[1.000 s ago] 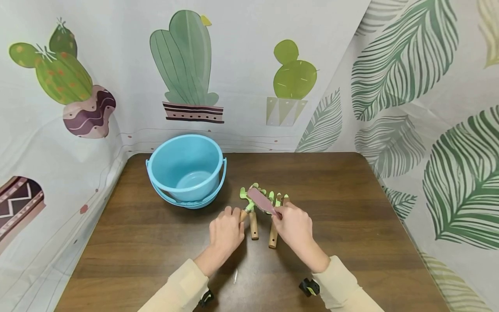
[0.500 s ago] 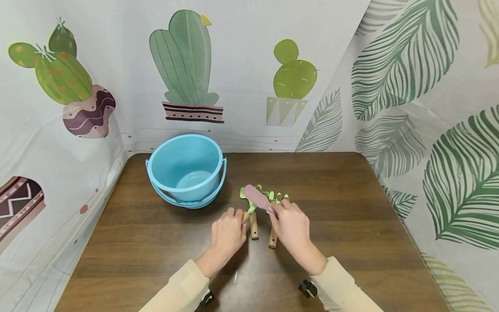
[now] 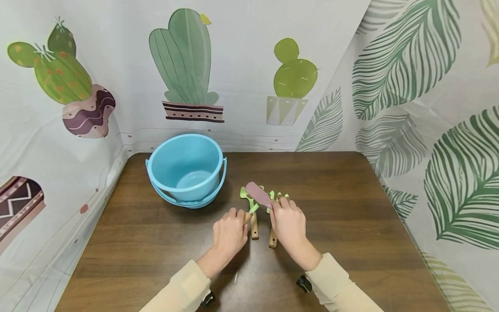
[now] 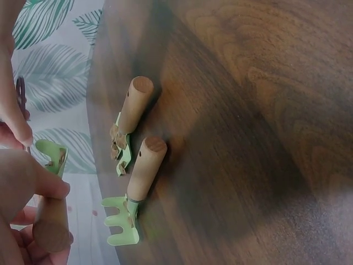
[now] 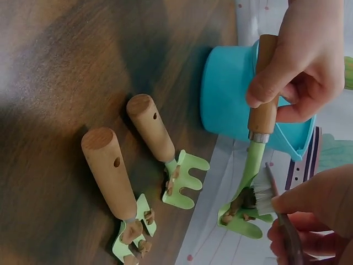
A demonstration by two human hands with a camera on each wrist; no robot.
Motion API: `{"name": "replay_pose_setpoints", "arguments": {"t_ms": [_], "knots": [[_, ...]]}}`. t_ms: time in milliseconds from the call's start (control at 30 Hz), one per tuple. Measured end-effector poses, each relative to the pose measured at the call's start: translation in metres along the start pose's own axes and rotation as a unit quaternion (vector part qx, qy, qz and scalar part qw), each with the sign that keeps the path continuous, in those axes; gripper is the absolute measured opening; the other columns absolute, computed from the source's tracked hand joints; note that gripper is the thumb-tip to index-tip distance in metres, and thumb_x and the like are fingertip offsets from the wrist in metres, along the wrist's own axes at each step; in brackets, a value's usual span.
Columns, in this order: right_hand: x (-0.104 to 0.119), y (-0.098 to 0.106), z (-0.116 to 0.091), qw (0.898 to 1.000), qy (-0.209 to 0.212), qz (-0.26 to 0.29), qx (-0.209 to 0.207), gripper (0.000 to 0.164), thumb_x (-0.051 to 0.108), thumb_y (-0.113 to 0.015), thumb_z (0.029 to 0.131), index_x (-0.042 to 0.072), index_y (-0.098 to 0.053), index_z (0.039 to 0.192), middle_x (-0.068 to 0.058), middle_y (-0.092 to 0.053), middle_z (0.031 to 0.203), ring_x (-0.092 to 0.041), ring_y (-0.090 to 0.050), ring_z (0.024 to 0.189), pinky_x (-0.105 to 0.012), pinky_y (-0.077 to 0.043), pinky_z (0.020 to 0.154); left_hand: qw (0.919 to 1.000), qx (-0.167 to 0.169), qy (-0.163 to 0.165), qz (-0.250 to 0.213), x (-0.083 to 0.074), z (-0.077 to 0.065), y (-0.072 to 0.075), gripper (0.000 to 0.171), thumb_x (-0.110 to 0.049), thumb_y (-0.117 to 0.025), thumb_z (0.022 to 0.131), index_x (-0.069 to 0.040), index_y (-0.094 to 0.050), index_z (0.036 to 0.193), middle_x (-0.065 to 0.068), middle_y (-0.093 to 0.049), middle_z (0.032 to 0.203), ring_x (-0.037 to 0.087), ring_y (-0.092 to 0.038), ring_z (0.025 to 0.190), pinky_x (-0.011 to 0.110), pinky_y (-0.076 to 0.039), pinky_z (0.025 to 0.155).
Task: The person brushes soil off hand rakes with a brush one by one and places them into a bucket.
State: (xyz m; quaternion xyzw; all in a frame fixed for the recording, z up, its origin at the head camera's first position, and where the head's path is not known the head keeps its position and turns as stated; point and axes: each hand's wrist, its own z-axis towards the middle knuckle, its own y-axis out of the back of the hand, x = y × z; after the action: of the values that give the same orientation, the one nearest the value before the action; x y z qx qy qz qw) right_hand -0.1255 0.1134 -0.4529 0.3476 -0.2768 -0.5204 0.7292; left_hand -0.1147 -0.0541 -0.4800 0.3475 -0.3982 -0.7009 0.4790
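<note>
My left hand (image 3: 230, 232) grips the wooden handle of a small green garden rake (image 5: 253, 160), held above the table. Brown clumps (image 5: 237, 207) cling to its pronged head. In my right hand (image 3: 289, 225) is a brush with a pinkish back (image 3: 258, 195). Its white bristles (image 5: 263, 197) touch the rake's head, as the right wrist view shows. Below lie two more green tools with wooden handles: a three-pronged rake (image 4: 146, 168) and another pronged tool (image 4: 131, 110). Both carry brown clumps too. The head view partly hides these tools behind the brush and right hand.
A light blue bucket (image 3: 187, 160) with its handle lowered stands at the back left of the brown wooden table (image 3: 331, 186). A small white sliver (image 3: 235, 276) lies near the front. Patterned cloth (image 3: 241, 65) hangs behind the table.
My right hand has shifted left, and the brush moved slightly left and then up over the rake's head. My left hand has edged right with the rake.
</note>
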Motion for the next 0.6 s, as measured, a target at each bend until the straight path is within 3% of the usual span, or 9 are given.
{"name": "replay_pose_setpoints", "arguments": {"t_ms": [267, 600], "knots": [[0.001, 0.002, -0.003, 1.0, -0.009, -0.014, 0.016, 0.022, 0.015, -0.08, 0.065, 0.008, -0.072, 0.085, -0.007, -0.06, 0.073, -0.023, -0.055, 0.057, -0.034, -0.046, 0.045, 0.9999, -0.012, -0.005, 0.011, 0.0, 0.0, 0.0, 0.026, -0.023, -0.076, 0.063, -0.012, -0.055, 0.073, 0.001, -0.045, 0.063, 0.019, -0.05, 0.051, 0.03, -0.035, 0.036], [-0.004, 0.01, -0.003, 0.997, -0.045, 0.036, 0.044, 0.018, 0.015, -0.079, 0.066, 0.011, -0.073, 0.083, -0.005, -0.059, 0.07, -0.023, -0.053, 0.052, -0.04, -0.046, 0.042, 0.9997, -0.022, -0.005, 0.009, 0.001, 0.0, -0.003, 0.026, -0.023, -0.076, 0.062, -0.012, -0.056, 0.074, 0.002, -0.046, 0.064, 0.02, -0.051, 0.052, 0.032, -0.036, 0.037]]}}
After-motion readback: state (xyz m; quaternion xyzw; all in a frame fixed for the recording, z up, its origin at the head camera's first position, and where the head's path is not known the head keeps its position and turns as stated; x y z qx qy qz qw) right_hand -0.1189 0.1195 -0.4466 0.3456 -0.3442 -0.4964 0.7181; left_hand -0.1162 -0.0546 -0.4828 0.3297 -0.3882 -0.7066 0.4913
